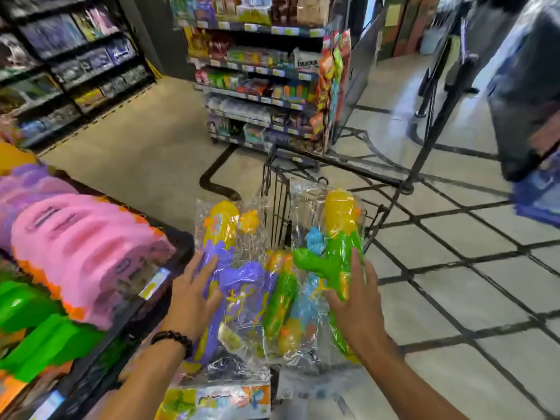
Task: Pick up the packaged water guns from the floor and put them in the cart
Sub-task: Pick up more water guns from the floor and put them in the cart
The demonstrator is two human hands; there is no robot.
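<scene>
Low in the centre of the frame, we see two hands reaching over a black wire cart (280, 204). The left hand (194, 294), wearing a dark beaded bracelet (173, 339) at the wrist, lies with fingers straight and spread on a purple and yellow packaged water gun (230, 286). The right hand (356, 294), fingers straight and slightly apart, rests against a green and yellow packaged water gun (336, 247) standing upright to the right. Between these two we count two more clear-bagged guns in the cart: a green and orange one (280, 295) and a blue one (309, 301), making four. At lower left a shelf (127, 313) carries pink and green toys. At upper centre stands a snack rack (263, 74) on the tiled floor (454, 298).
</scene>
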